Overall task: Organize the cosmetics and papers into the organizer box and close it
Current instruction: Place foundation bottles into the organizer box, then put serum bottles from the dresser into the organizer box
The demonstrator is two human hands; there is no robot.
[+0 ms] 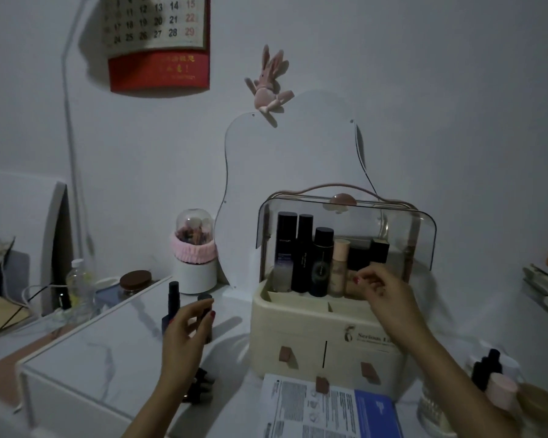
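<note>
Dim white bench (234,314) against the wall, organizer box (314,324) at the back with its clear lid (345,216) up. My left hand (187,327) has its fingers closed round a dark lipstick tube (205,303); right hand (386,292) hovers loosely curled, holding nothing, at the bottles. I'd lift the tube clear over the rim. Papers (314,409) wait at the front edge, and the navy bottle (172,306) stands close.

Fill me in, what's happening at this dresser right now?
A person is loading cosmetics into a cream organizer box whose clear lid is flipped up. The right hand reaches into the top compartment beside a row of upright bottles. The left hand is closing around a dark tube on the marble shelf, next to another dark bottle. Printed papers lie in front of the box, not yet put away.
</note>
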